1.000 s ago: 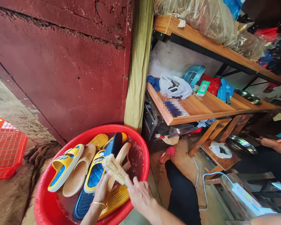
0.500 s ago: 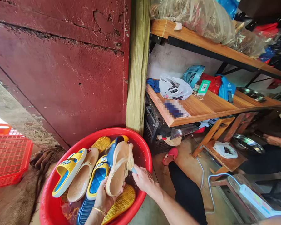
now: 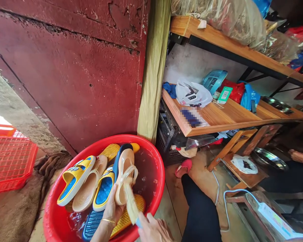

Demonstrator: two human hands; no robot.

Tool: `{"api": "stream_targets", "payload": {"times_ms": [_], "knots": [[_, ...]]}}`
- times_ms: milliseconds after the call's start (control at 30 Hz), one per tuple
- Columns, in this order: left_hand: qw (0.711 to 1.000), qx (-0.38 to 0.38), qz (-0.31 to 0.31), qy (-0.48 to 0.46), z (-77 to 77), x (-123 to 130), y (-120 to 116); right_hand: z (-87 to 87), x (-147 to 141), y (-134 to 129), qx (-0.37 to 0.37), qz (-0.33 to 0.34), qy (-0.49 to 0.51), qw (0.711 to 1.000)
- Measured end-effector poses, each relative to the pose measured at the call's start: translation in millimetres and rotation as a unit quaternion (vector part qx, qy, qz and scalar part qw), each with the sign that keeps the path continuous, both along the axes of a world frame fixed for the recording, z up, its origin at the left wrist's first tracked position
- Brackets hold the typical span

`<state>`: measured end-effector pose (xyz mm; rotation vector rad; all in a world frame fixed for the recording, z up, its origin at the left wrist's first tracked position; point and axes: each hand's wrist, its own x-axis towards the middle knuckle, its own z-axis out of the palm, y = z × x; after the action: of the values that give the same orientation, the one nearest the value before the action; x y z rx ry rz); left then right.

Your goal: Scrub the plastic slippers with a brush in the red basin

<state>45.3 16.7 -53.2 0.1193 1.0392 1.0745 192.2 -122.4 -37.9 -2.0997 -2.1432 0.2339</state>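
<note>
My left hand [image 3: 112, 210] is closed around the heel end of a beige sandal [image 3: 120, 195], tilted up over a red tub [image 3: 161, 171] of murky water. A pale-bristled scrub brush [image 3: 131, 205] with a blue handle is gripped in my right hand [image 3: 155, 230]; its bristles lie against the sandal's side near the strap. To the left rest a second beige sandal [image 3: 84, 196] and two yellow-and-blue slippers, one at the tub's edge [image 3: 77, 178], one beside my left hand [image 3: 104, 190]. A yellow patterned sole [image 3: 125, 220] and a dark blue ridged slipper [image 3: 92, 225] lie below.
A red plastic crate [image 3: 10, 161] stands at the left by brown sacking [image 3: 32, 201]. A wooden shelf [image 3: 222, 116] with bags and a blue fan [image 3: 214, 80] runs along the right. Below are a wooden chair [image 3: 247, 171], a power strip [image 3: 280, 218] and another person's hand [image 3: 301, 158].
My right hand has drawn the brush down and toward me, from the sandal's far right side to its near end. The sandal now sits more upright. The view has shifted slightly.
</note>
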Motion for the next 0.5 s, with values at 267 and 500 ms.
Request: {"api": "stream_targets", "payload": {"times_ms": [267,500], "knots": [[0.999,0.01,-0.039,0.026,2.7,3,1,59.6,-19,126,0.044,0.05,0.002,0.998],[0.998,0.019,-0.05,0.044,-14.5,0,1,23.6,19,17,0.024,0.15,-0.037,0.988]]}}
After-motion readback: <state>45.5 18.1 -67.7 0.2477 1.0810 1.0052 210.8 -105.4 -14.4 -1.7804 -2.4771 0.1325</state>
